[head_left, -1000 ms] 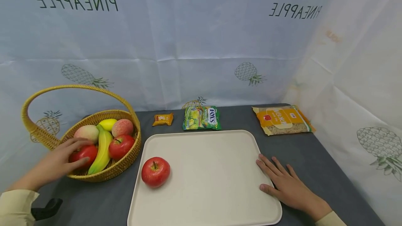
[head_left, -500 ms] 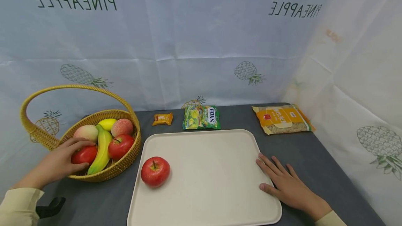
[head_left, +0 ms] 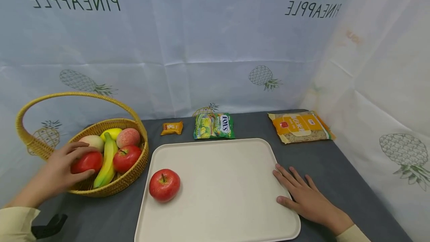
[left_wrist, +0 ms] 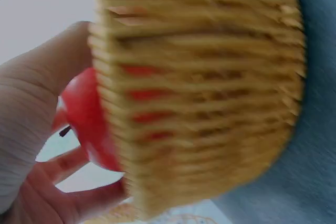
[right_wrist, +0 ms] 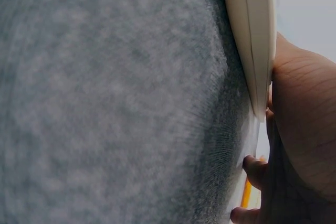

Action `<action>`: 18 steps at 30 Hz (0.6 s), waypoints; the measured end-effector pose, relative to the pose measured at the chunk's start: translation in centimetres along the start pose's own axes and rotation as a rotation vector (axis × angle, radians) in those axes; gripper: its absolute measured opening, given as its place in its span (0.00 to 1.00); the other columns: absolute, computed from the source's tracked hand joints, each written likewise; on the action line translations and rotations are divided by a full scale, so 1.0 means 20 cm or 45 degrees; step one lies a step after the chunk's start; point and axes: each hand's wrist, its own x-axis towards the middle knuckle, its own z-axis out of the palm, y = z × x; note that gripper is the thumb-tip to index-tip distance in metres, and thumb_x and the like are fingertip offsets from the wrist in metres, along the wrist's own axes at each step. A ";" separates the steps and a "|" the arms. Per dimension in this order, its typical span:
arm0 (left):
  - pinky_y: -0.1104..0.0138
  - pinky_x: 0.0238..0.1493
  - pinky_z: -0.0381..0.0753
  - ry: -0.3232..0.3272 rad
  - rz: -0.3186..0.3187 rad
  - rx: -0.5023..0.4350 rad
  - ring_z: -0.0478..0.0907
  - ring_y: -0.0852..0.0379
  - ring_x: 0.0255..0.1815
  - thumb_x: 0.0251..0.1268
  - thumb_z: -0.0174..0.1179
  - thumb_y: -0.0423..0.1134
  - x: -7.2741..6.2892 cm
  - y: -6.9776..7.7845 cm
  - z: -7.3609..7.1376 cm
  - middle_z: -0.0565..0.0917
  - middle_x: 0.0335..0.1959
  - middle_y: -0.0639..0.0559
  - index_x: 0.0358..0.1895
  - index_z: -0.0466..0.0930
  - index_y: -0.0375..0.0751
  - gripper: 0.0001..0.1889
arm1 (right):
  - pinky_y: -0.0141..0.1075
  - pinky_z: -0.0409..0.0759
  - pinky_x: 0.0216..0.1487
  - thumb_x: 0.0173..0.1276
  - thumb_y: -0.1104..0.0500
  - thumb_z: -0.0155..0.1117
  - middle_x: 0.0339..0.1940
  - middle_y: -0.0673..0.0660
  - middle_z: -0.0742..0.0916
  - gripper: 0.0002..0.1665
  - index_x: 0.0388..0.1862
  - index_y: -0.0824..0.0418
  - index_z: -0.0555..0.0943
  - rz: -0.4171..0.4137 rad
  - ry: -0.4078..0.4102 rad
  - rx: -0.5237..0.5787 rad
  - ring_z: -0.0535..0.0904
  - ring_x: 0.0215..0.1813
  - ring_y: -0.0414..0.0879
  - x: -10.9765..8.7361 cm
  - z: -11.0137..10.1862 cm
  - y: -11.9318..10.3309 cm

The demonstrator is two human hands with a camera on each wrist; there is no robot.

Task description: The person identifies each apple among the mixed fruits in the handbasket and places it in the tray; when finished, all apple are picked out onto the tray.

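My left hand (head_left: 62,169) reaches over the near left rim of the woven basket (head_left: 122,186). Its curled fingers and thumb grip a red apple (head_left: 87,163), which pokes above the rim in the left wrist view, stem (left_wrist: 65,131) showing. Beside it in the basket lie a banana (head_left: 108,161), another red apple (head_left: 127,158), two peaches (head_left: 128,137) and a yellow fruit (head_left: 111,133), perhaps a lemon. My right hand (head_left: 307,201) rests, fingers extended, on the right edge of the beige tray (head_left: 221,193). One red apple (head_left: 164,185) sits at the tray's left.
Behind the tray lie a small orange packet (head_left: 172,128), a green FOX'S candy bag (head_left: 214,126) and, farther right, an orange grain bag (head_left: 301,127). The basket's tall handle (head_left: 80,93) arches over the fruit. A printed cloth (head_left: 201,29) hangs behind the grey table.
My left hand has closed more firmly around the apple in the basket and shifted it slightly up and left. My right hand stays on the tray edge. The head view has turned slightly.
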 end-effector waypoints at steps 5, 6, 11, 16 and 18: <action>0.67 0.26 0.80 0.104 -0.022 -0.044 0.73 0.36 0.48 0.36 0.85 0.33 0.07 0.14 -0.06 0.75 0.58 0.38 0.57 0.83 0.43 0.36 | 0.77 0.41 0.65 0.71 0.30 0.57 0.84 0.44 0.54 0.47 0.83 0.43 0.57 -0.008 0.006 0.000 0.48 0.80 0.67 0.00 0.00 0.00; 0.70 0.27 0.80 0.123 -0.016 -0.056 0.73 0.38 0.49 0.36 0.85 0.32 0.09 0.18 -0.07 0.75 0.59 0.39 0.57 0.83 0.44 0.36 | 0.77 0.42 0.65 0.71 0.30 0.57 0.84 0.44 0.54 0.47 0.83 0.43 0.57 -0.009 0.008 0.000 0.48 0.81 0.67 -0.01 0.01 0.00; 0.80 0.36 0.75 0.195 0.113 -0.153 0.71 0.51 0.54 0.34 0.84 0.30 0.20 0.41 -0.09 0.75 0.63 0.43 0.61 0.83 0.47 0.40 | 0.77 0.41 0.65 0.70 0.29 0.57 0.84 0.44 0.54 0.48 0.83 0.43 0.57 0.001 -0.003 0.000 0.47 0.81 0.67 -0.01 0.01 0.00; 0.74 0.49 0.76 0.166 0.270 -0.262 0.69 0.57 0.62 0.39 0.82 0.35 0.32 0.64 -0.01 0.75 0.65 0.50 0.62 0.82 0.53 0.38 | 0.77 0.40 0.65 0.69 0.27 0.55 0.84 0.44 0.54 0.49 0.83 0.43 0.57 0.021 -0.020 -0.007 0.47 0.81 0.67 0.01 0.00 -0.01; 0.71 0.49 0.79 0.112 0.321 -0.339 0.69 0.54 0.64 0.44 0.81 0.37 0.38 0.73 0.06 0.74 0.65 0.51 0.63 0.82 0.54 0.36 | 0.77 0.40 0.65 0.69 0.27 0.55 0.84 0.44 0.54 0.49 0.83 0.43 0.57 0.020 -0.019 -0.007 0.47 0.81 0.67 0.01 0.00 0.00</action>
